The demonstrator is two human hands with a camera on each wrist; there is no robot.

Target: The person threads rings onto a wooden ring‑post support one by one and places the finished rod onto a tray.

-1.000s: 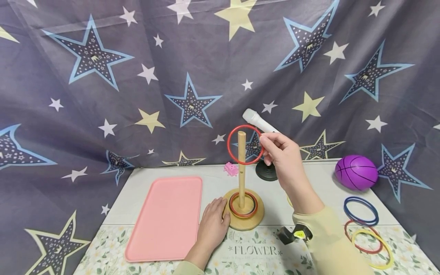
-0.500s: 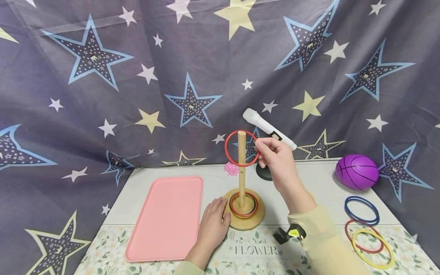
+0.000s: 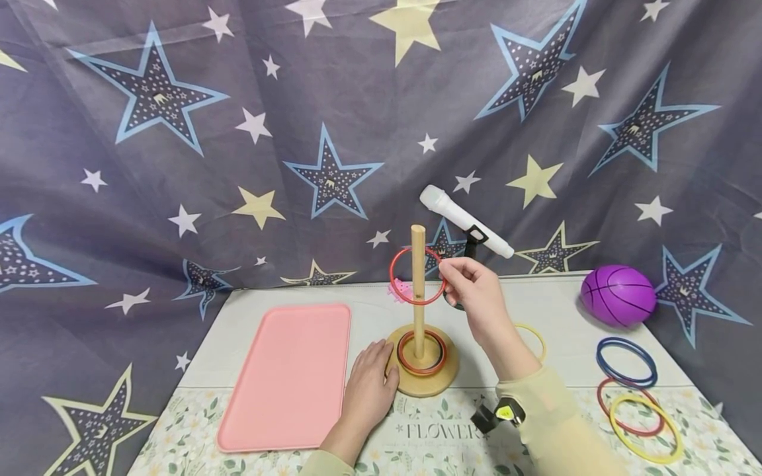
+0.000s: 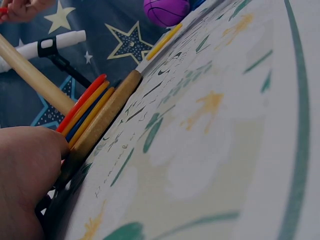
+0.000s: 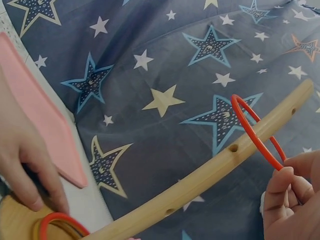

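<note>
A wooden post (image 3: 419,317) stands upright on a round wooden base (image 3: 443,383), with several stacked rings (image 3: 421,373) lying around its foot. My right hand (image 3: 473,291) pinches a red ring (image 5: 259,142) between thumb and fingertips at its right side. That ring encircles the upper part of the post, tilted, below its top end. My left hand (image 3: 370,387) rests with fairly straight fingers on the left edge of the base. In the left wrist view the stack (image 4: 82,107) shows red, yellow and blue edges.
Left of the base lies a pink tray (image 3: 286,377). Behind stand a white microphone (image 3: 464,218) on a black stand and a small pink toy (image 3: 401,291). A purple ball (image 3: 618,296), blue rings (image 3: 626,362), a red ring (image 3: 632,433) and yellow rings (image 3: 678,449) lie to the right.
My right hand has moved left and down, bringing the red ring from the post's top to lower around it. The left hand stays on the base.
</note>
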